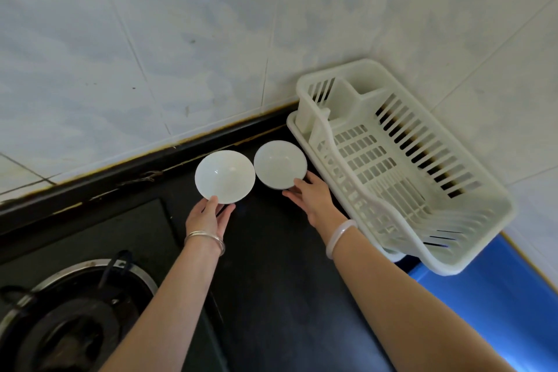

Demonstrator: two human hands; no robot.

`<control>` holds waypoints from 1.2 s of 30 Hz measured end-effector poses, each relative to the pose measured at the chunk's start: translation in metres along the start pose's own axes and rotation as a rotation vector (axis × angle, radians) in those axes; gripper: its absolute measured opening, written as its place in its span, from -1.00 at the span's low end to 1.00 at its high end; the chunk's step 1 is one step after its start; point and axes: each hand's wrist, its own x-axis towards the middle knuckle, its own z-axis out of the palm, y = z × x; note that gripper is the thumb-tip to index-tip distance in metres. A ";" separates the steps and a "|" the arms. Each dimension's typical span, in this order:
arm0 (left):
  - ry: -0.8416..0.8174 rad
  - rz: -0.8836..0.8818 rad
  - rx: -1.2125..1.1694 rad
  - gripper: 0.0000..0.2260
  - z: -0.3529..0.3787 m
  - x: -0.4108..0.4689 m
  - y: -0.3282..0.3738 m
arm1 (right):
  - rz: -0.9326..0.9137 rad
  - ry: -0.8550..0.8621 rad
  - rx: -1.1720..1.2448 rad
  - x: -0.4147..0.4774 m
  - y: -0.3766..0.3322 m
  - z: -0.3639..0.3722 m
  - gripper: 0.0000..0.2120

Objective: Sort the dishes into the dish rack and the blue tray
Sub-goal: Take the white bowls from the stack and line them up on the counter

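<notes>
We have two white bowls in play near the back edge of the table, close to the tiled wall. Our left hand (208,216) grips the near rim of the left bowl (225,176), thumb on the inside and fingers curled under it, and the bowl is tipped up so its inside faces us. Our right hand (311,196) pinches the near rim of the right bowl (280,164) in the same way; whether that bowl rests on the table or is already lifted, we cannot tell. The two bowls sit just beside each other, rims nearly touching.

The dish rack (401,166) stands at the table's back right corner, just beside the right bowl, and we see nothing in it. The blue tray (495,305) lies at the right edge, nearer to us, partly under the rack's near end. A gas burner (75,317) fills the near left part.

We judge the step in hand to be carrying these bowls across to the rack. To do it well, we should keep each thumb firm on its rim, since glazed bowls slide easily from a pinch, and move them one after the other so the rims do not knock. The right bowl has the shorter way; we should clear the rack's wall before lowering it onto the slatted floor.
</notes>
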 end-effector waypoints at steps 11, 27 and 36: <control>0.036 0.024 -0.051 -0.65 0.016 0.021 0.016 | -0.029 -0.024 -0.007 0.032 -0.018 0.037 -0.55; 0.073 0.142 0.078 -0.66 0.018 0.012 0.008 | 0.047 -0.152 -0.170 0.020 -0.024 0.033 -0.54; -0.088 0.262 0.528 -0.62 -0.007 -0.038 -0.018 | -0.088 -0.138 -0.414 -0.043 -0.018 -0.019 -0.61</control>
